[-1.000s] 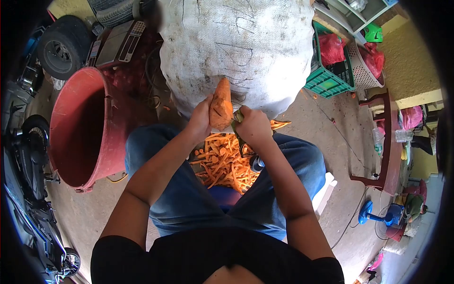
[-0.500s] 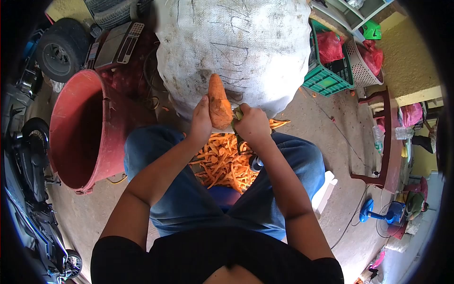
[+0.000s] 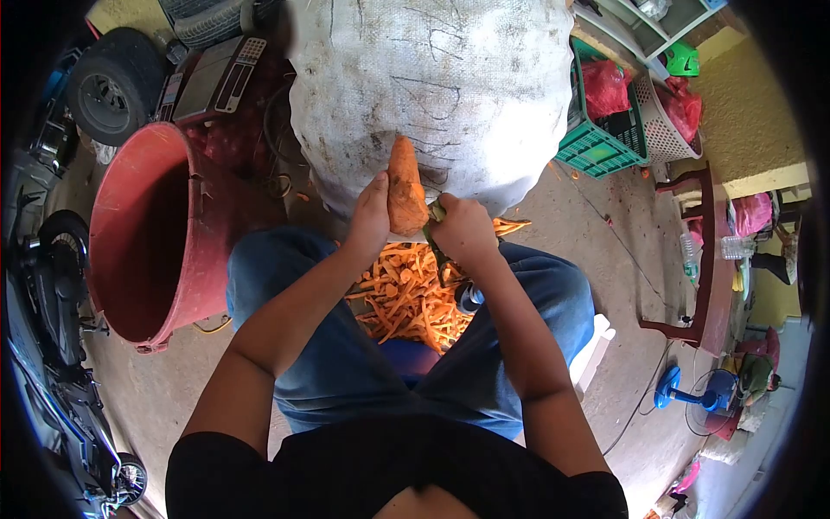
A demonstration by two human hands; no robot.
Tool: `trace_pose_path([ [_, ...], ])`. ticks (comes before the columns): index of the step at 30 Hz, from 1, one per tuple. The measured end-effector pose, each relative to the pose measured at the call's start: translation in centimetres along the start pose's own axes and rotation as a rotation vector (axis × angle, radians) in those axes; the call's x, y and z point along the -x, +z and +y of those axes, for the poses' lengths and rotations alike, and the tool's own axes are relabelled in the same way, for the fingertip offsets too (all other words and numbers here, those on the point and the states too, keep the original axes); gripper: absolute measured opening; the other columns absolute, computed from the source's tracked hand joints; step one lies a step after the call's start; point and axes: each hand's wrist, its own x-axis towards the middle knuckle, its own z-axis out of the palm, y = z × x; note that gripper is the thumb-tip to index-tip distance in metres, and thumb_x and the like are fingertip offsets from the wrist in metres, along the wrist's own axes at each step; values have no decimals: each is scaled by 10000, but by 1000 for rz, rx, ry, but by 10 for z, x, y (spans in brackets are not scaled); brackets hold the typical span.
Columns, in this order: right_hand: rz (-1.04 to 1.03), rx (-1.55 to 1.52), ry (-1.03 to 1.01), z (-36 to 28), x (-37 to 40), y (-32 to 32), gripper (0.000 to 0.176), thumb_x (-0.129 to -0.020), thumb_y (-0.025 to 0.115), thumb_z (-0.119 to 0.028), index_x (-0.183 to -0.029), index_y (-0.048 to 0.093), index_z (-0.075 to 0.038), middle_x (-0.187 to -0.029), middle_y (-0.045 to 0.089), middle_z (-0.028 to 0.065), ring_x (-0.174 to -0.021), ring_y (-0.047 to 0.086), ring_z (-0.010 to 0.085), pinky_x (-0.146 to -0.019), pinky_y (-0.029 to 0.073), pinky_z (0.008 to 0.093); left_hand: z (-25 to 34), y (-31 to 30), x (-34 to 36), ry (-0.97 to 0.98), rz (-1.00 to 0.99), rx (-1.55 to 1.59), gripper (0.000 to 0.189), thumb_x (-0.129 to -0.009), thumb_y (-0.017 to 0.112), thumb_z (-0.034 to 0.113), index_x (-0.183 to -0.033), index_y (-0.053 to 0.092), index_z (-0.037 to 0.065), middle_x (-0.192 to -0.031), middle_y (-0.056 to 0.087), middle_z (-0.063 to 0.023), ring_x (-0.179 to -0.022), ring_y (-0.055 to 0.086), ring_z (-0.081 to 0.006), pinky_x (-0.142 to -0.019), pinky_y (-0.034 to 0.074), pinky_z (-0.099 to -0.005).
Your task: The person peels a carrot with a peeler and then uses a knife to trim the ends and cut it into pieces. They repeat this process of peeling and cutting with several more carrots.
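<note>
In the middle of the head view, my left hand (image 3: pixel 372 214) is closed round a large carrot (image 3: pixel 404 190), its narrow tip pointing away from me. Brown skin shows along the carrot's left side, and brighter bare orange on its right. My right hand (image 3: pixel 465 229) is closed on a small green-handled tool (image 3: pixel 438 210), right at the carrot's thick end. Fingers hide most of the tool, so I cannot tell its exact kind. Beneath both hands, between my knees, lies a heap of orange carrot strips and pieces (image 3: pixel 412 298).
A bulging white woven sack (image 3: pixel 432 95) stands just beyond my hands. To the left are a big red tub (image 3: pixel 138 251), a scale (image 3: pixel 216 82) and a wheel (image 3: pixel 108 95). Green crates (image 3: pixel 601 147) and a wooden frame (image 3: pixel 709 251) are on the right.
The carrot and my left hand have shifted very slightly to the right. Both hands keep their hold, and the tool stays by the thick end.
</note>
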Motion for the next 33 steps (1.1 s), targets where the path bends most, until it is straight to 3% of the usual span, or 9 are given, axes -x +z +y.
trace_pose_path([
  [4, 49, -80, -181, 1, 3, -2, 204, -685, 558, -198, -699, 519, 2, -593, 523, 209, -610, 524, 378, -569, 418, 437, 18, -6, -8, -134, -156, 55, 374, -879, 333, 325, -1073, 413, 15, -954, 512, -65, -857, 527, -144, -747, 432, -282],
  [6, 48, -90, -192, 1, 5, -3, 204, -690, 556, -197, -693, 516, 3, -588, 519, 211, -605, 520, 379, -563, 413, 439, 24, -1, -7, -162, -129, 73, 355, -882, 326, 309, -1038, 433, 9, -924, 519, -71, -839, 531, -147, -741, 432, -281],
  [16, 34, -146, -166, -5, 17, -9, 189, -688, 564, -175, -691, 514, 7, -588, 519, 209, -612, 523, 374, -567, 414, 431, 19, -6, -14, -256, -329, 306, 342, -882, 332, 281, -1047, 433, -2, -930, 526, -64, -843, 533, -140, -748, 435, -288],
  [20, 98, -123, -129, -8, 19, -7, 187, -683, 568, -173, -691, 512, 5, -593, 524, 206, -615, 526, 371, -570, 414, 430, 20, -3, -13, -209, -322, 243, 358, -869, 372, 312, -1051, 441, 12, -937, 530, -57, -835, 538, -153, -748, 436, -287],
  [22, 85, -122, -91, -7, 18, -6, 185, -677, 572, -174, -686, 511, 0, -598, 528, 202, -614, 527, 369, -572, 415, 429, 23, -3, -13, -373, -308, 296, 380, -852, 402, 348, -1043, 458, 23, -916, 546, -70, -804, 549, -167, -722, 446, -290],
  [25, 51, -126, -114, -7, 18, 0, 176, -679, 568, -168, -685, 510, -2, -599, 528, 199, -611, 526, 368, -570, 412, 432, 25, -9, -19, -391, -379, 179, 448, -868, 332, 369, -1137, 382, 14, -938, 534, -124, -803, 552, -225, -694, 453, -335],
  [33, 122, -147, -165, -5, 17, 6, 188, -685, 560, -186, -684, 496, -10, -586, 524, 195, -587, 528, 366, -553, 417, 435, 30, -5, -22, -377, -382, 209, 446, -865, 345, 357, -1142, 377, 9, -927, 540, -149, -755, 566, -240, -675, 460, -336],
])
